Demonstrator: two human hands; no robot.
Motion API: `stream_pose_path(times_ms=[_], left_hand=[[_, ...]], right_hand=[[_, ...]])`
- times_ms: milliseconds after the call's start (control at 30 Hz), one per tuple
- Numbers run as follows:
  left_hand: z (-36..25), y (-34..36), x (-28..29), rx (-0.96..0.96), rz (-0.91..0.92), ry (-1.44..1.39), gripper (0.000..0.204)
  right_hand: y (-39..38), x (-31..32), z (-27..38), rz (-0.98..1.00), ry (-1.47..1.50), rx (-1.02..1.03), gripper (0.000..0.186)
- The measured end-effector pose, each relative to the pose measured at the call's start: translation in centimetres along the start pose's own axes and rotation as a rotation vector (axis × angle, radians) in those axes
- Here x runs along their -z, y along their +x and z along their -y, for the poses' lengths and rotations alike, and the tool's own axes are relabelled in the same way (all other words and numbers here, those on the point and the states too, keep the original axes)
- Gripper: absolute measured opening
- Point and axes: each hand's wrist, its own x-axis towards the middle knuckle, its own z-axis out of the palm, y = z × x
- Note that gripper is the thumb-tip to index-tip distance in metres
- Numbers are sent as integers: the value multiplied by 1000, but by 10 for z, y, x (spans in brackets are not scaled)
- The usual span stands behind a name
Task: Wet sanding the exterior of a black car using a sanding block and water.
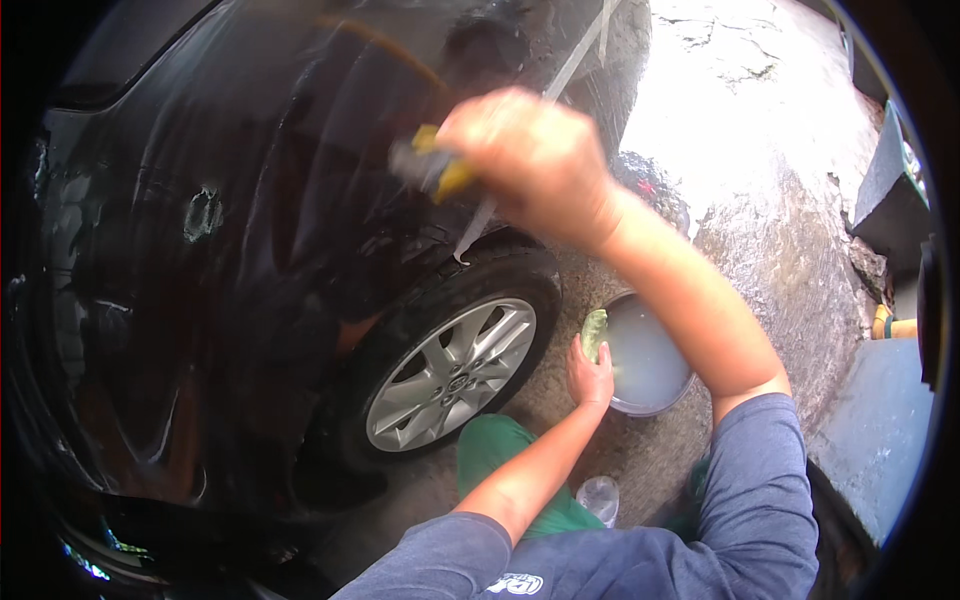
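Observation:
My right hand point(535, 150), smeared by motion, is raised at the dark car panel point(290, 180), its fingers closed round a yellow and grey block point(440, 168). The block is too blurred to tell its exact kind. Whether it touches the panel I cannot tell. Lower down, my left hand point(590, 375) grips a pale green, crumpled sponge or cloth point(594, 335) at the left rim of a round bucket point(655, 408). Cloudy greyish water point(645, 350) stands in the bucket. A pale, rough-edged patch point(203, 215) marks the panel on the left.
Below the panel is a wheel point(455, 380) with silver spokes. A pale strip point(580, 50) runs along the car's edge above the tyre. Near my knee stands a small clear cup point(600, 495). Concrete ground point(790, 220) extends right to a blue-grey slab point(875, 430).

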Motion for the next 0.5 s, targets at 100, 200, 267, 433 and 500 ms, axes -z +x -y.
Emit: stream_pose_path(times_ms=[100, 200, 267, 433, 500], left_hand=[[-7, -2, -3, 4, 8, -24, 64], [-8, -3, -4, 16, 16, -23, 64], [1, 1, 1, 19, 2, -6, 64], [-4, -1, -3, -1, 5, -21, 64], [-6, -2, -7, 2, 3, -29, 64]], right_hand=[[-5, 21, -62, 20, -74, -466, 32], [-12, 14, -56, -85, -49, -382, 35], [-10, -1, -5, -19, 56, -100, 41], [-10, 13, -45, -32, -18, -152, 34], [-9, 20, -78, -77, -64, -405, 36]])
